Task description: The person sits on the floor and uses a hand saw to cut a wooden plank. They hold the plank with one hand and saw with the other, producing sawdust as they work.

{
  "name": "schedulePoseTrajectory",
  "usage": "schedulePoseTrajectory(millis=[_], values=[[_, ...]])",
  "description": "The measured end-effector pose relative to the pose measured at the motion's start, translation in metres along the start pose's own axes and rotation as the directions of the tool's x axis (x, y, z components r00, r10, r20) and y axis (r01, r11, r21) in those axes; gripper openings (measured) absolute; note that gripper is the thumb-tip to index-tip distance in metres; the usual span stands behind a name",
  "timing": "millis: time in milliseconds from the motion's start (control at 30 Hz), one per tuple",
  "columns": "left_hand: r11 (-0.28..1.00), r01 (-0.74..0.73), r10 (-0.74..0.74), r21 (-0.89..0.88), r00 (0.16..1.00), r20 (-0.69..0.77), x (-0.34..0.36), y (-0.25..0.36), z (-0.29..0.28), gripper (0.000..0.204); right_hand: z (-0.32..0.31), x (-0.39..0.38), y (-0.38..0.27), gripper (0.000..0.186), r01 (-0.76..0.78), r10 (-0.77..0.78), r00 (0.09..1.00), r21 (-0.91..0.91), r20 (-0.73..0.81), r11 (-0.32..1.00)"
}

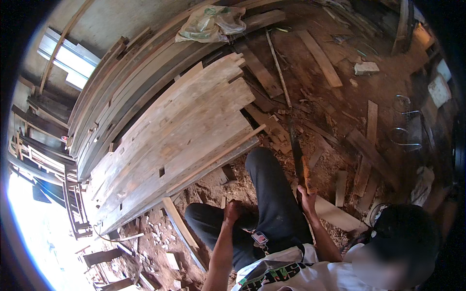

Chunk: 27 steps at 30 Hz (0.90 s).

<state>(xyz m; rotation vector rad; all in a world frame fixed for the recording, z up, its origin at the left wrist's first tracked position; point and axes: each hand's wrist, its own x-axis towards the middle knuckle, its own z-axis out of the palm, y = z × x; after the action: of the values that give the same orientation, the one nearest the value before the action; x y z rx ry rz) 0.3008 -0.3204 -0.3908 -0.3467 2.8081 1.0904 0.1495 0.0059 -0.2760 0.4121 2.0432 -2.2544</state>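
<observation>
Boards side by side, ends uneven; orange-handled tool at the ready.
The boards fill the frame left of centre, square holes already in them; their stepped upper-right ends look untrimmed. At lower centre-right the right hand seems wrapped round the tool's handle; the left hand, lower centre, looks curled, its hold unclear.

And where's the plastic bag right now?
In the head view, the plastic bag lies near the top edge, slightly left of centre, on the long stacked boards.
</observation>
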Motion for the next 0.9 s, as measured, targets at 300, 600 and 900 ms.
schedulePoseTrajectory(millis=[300, 600, 900], values=[[0.991, 0.121, -0.121, 0.050, 0.993, 0.006, 0.009, 0.015, 0.000, 0.021, -0.009, 0.000, 0.018, 0.022, -0.024, 0.024, 1.000, 0.066, -0.007, 0.998], [0.994, 0.094, -0.100, 0.055, 0.987, 0.123, 0.008, 0.012, 0.000, 0.022, -0.019, 0.005, 0.043, 0.021, 0.018, -0.016, 0.999, -0.024, 0.051, 1.000], [0.998, 0.055, -0.053, -0.040, 0.997, 0.047, 0.006, 0.019, 0.000, 0.020, -0.021, 0.004, 0.032, 0.021, -0.063, 0.071, 0.991, -0.076, 0.114, 0.995]])
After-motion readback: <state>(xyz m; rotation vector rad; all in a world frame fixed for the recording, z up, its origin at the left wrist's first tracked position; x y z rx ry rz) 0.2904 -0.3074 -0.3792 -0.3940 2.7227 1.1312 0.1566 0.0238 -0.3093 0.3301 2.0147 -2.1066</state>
